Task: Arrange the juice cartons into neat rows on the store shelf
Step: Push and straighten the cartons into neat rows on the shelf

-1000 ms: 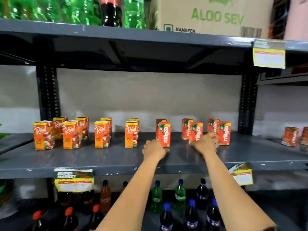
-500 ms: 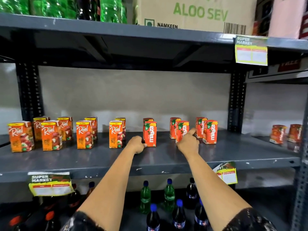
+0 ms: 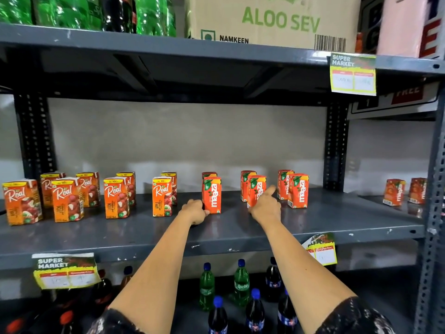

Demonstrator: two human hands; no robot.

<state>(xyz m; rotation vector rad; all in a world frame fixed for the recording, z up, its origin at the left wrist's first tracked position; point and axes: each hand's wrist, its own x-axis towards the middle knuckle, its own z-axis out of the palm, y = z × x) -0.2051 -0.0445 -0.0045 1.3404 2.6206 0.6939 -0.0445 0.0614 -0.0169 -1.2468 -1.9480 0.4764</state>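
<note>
Orange Real cartons (image 3: 161, 196) stand in loose pairs along the left half of the grey shelf (image 3: 240, 227). Red Maaza cartons stand in two-deep pairs on the right half. My left hand (image 3: 195, 210) is curled against the lower left edge of the front Maaza carton (image 3: 213, 194). My right hand (image 3: 265, 207) wraps the lower part of the middle front Maaza carton (image 3: 257, 185), with one finger stretched out past its right side. A third Maaza pair (image 3: 297, 190) stands untouched further right.
Two more Maaza cartons (image 3: 395, 191) stand on the neighbouring shelf beyond the perforated post (image 3: 336, 145). Soft-drink bottles (image 3: 240, 283) fill the shelf below. A cardboard box (image 3: 272, 20) and green bottles sit overhead. Price tags hang from the shelf edges.
The view has swung rightward and drawn closer. Both hands stay at the same two Maaza cartons; a finger of my right hand has stretched out to the right.
</note>
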